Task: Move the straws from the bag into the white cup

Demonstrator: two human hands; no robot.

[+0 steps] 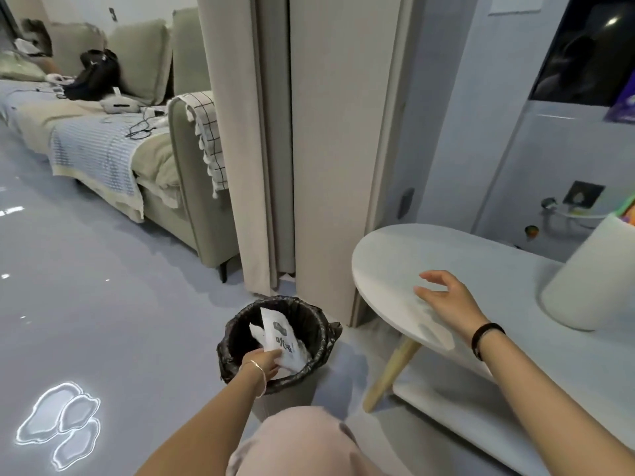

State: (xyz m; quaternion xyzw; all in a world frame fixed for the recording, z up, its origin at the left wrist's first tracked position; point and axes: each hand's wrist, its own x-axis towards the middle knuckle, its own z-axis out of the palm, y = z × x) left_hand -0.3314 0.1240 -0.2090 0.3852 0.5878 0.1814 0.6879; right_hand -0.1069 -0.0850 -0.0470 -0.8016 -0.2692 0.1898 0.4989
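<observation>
Left grip pinched the white bag by its lower end inside the black-lined bin, right grip spread, empty, above the bench; straws looked already in the white cup, so judged best to release low, bag well within the rim.

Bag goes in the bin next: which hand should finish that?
Left. The left hand grips the white bag at the mouth of the black-lined bin; the right hand hovers open above the white table, apart from the bin.
</observation>
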